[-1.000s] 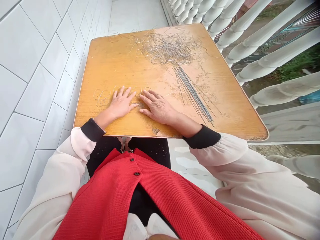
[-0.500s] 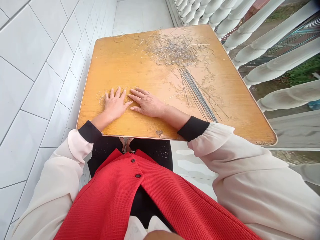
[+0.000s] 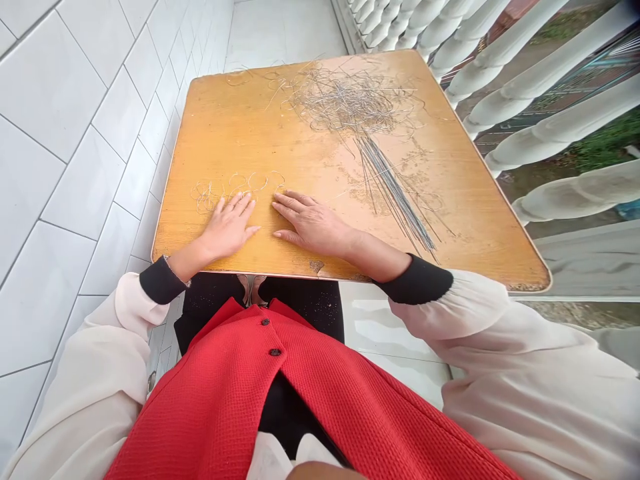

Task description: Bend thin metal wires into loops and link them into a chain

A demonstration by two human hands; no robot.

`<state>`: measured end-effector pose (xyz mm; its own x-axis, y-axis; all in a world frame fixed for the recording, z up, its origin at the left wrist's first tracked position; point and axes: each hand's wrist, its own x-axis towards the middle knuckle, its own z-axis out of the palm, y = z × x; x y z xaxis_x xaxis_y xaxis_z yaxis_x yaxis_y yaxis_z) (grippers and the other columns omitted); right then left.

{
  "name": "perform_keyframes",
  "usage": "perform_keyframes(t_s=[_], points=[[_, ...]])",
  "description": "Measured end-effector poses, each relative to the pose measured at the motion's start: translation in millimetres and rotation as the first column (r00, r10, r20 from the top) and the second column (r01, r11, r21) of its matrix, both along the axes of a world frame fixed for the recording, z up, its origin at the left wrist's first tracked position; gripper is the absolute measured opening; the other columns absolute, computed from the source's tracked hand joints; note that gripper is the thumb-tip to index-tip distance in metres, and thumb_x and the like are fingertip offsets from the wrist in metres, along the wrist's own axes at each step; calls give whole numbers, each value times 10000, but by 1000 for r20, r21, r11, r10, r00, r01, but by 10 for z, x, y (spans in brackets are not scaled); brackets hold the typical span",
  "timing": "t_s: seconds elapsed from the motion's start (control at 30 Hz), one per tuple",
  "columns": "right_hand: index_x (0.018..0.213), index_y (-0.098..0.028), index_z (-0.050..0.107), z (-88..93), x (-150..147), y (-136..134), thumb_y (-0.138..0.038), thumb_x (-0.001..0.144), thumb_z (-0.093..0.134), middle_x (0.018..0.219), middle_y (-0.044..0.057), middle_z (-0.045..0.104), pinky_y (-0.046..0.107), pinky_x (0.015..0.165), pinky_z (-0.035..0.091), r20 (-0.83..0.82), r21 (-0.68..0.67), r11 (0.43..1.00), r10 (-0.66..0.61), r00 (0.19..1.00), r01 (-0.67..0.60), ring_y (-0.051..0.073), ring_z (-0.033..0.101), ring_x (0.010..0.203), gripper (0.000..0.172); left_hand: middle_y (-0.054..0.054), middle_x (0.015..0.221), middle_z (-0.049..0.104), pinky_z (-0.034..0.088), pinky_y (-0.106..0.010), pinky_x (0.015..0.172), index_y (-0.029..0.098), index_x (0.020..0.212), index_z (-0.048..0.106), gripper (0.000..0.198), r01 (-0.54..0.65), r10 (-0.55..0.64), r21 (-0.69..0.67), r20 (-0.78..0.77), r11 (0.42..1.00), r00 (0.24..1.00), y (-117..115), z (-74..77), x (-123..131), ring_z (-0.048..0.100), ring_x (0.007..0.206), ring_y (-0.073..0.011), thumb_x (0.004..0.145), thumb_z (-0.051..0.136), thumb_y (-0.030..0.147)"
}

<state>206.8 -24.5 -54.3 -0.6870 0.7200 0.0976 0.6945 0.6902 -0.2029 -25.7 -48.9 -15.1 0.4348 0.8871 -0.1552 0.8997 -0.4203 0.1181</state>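
My left hand (image 3: pixel 229 229) lies flat on the wooden table (image 3: pixel 235 133), palm down with the fingers spread. Its fingertips touch the near side of a thin, curly wire (image 3: pixel 204 195) that loops across the tabletop. To its right, my right hand (image 3: pixel 313 223) also rests palm down with fingers stretched out, its tips by the right end of the same wire. Neither hand grips anything. Right of my right hand lies a bundle of straight grey wires (image 3: pixel 395 190). Beyond the bundle sits a large tangle of bent wires (image 3: pixel 350 100).
A white tiled wall (image 3: pixel 75 153) runs along the left. White balusters (image 3: pixel 555 140) line the right side, close to the table's edge. Near the front edge, the tabletop has a chipped patch (image 3: pixel 316 266). Pale floor (image 3: pixel 285 33) shows past the far edge.
Both hands have drawn back toward the table's front edge, the right one also shifting right. More of the curly wire now shows. The bundle and the tangle stay in place.
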Motion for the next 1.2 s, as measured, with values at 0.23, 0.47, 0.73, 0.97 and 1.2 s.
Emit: perform_keyframes(t_s=[0.23, 0.47, 0.73, 0.97, 1.2], points=[[1549, -9, 470, 29, 35, -50, -521, 1024, 422, 1611, 226, 461, 576, 1239, 359, 34, 13, 1000, 11, 999, -11, 418, 403, 1507, 735, -221, 1723, 234, 173, -486, 1334, -15, 1618, 279, 723, -58, 58, -18, -15, 998, 998, -29, -20, 296, 213, 1624, -343, 1057, 420, 420], [1529, -52, 515, -10, 4, -119, -492, 1020, 439, 1553, 233, 527, 611, 1167, 421, -1, 55, 998, 26, 1000, -26, 436, 490, 1415, 678, -227, 1707, 273, 224, -513, 1320, 5, 1606, 332, 705, -76, 74, 19, 63, 997, 995, -108, -4, 435, 258, 1601, -391, 1045, 446, 416], [1619, -195, 407, 114, -74, -135, -477, 1017, 475, 1624, 158, 467, 650, 1163, 412, -65, 64, 997, 51, 997, -47, 428, 418, 1490, 668, -204, 1696, 321, 249, -558, 1294, 119, 1574, 420, 594, -229, 211, 151, 130, 962, 969, -131, -40, -466, 312, 1588, -358, 1045, 435, 390], [1594, -128, 437, 183, -723, 30, -487, 1021, 481, 1664, 166, 399, 619, 1224, 337, -17, 46, 968, 249, 968, -248, 398, 356, 1544, 678, -136, 1703, 339, 211, -576, 1303, 135, 1580, 424, 567, -218, 215, 90, 37, 972, 976, -115, -91, -862, 264, 1612, -317, 1056, 382, 347], [1526, -31, 508, 170, -1103, 99, -506, 1018, 481, 1614, 195, 473, 543, 1217, 345, 103, 9, 961, 275, 956, -277, 403, 418, 1487, 696, -111, 1681, 395, 198, -541, 1313, 153, 1550, 475, 538, -184, 176, 111, 78, 977, 981, 32, -126, -1204, 313, 1597, -282, 1035, 394, 286]])
